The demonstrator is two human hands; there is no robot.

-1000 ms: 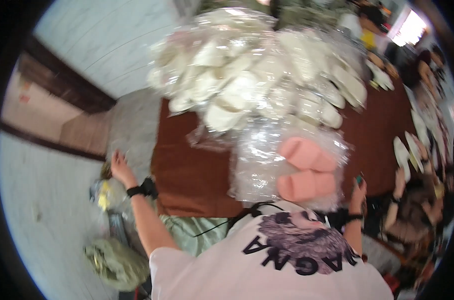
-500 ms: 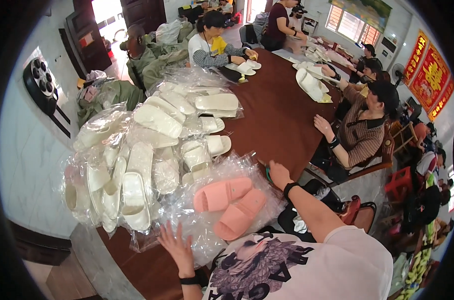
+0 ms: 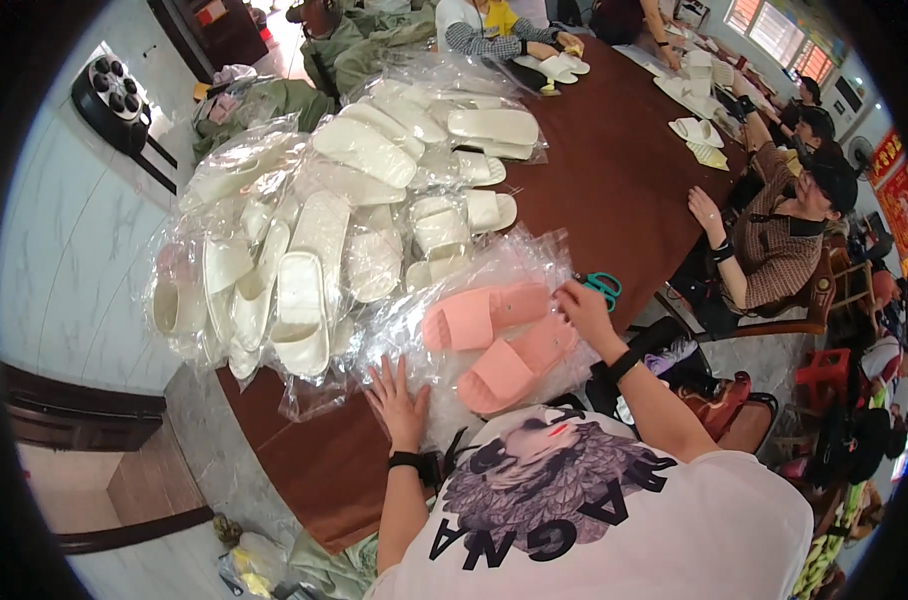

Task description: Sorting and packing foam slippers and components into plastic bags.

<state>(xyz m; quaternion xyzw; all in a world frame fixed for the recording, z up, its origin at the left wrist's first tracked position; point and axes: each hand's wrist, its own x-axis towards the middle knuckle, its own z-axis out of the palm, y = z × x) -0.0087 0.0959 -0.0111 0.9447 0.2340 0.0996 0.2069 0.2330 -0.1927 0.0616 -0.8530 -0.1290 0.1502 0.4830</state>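
Clear film (image 3: 409, 340) lies under your left hand (image 3: 399, 405), which rests palm down just left of the pink slippers (image 3: 504, 345), fingers spread well apart and clamped on nothing you can see. Your right hand (image 3: 589, 315) is at the right-hand, heel end of the pink slippers, its fingers bent and close together; you can't tell from here whether they pinch the film, press a heel or merely touch. Scissors with teal handles (image 3: 604, 288) sit just beyond that hand, to the right of the pink slippers, and whether a finger meets them is unclear.

You appear to be at the handling of this one pair on its film, with both hands down beside it. From this pose, the next move would seem to call for a sure right-hand hold at the heels while your flat left palm steadies the film.

Further out, white slippers in clear bags (image 3: 319, 240) are heaped left of and beyond the pink slippers, on the same brown table (image 3: 594, 160). A co-worker's hand (image 3: 707, 212) is beyond them to the right.
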